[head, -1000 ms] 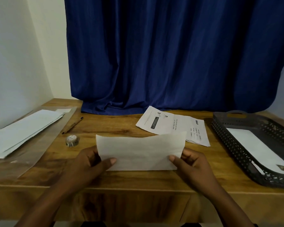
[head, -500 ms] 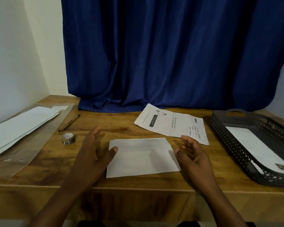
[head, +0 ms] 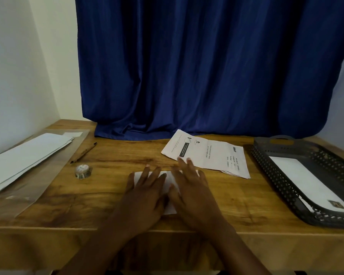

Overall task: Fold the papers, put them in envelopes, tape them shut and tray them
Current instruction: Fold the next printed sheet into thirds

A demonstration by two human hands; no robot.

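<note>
pen (head: 83,153) on wooden table (head: 111,197) | blue curtain (head: 207,66) behind

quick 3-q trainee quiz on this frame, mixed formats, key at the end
1. True or false: both hands lie flat with straight fingers on the folded paper.
2. Which lies nearest the left hand? A) pen B) tape roll C) tray
3. Fill in: the right hand has its fingertips close to the printed ____.

Key: 1 true; 2 B; 3 sheet.
</note>
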